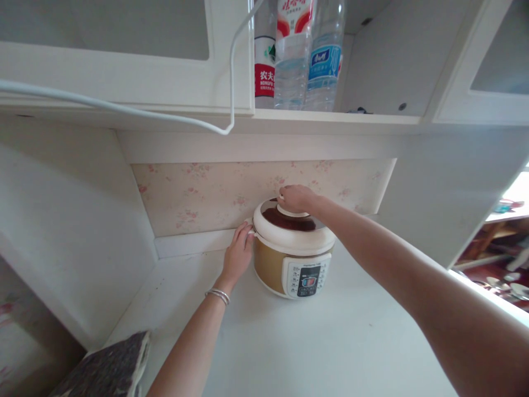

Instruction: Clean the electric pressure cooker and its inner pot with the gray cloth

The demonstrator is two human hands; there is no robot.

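A round electric pressure cooker (pixel 270 266) with a gold body and a white-and-brown lid stands on the white counter against the back wall. Its control panel (pixel 308 278) faces me. My right hand (pixel 296 198) is closed around the handle on top of the lid, hiding most of that handle. At the cooker's left rim, my left hand (pixel 239 251) has its fingers on the white side handle (pixel 250 227). The lid sits level on the body.
Overhead, a white cabinet shelf (pixel 372 117) holds several plastic bottles (pixel 291 71). A white cable (pixel 165 117) hangs in front of the cabinet door. A dark, flat object (pixel 111 366) lies at the counter's lower left. White panels stand on both sides.
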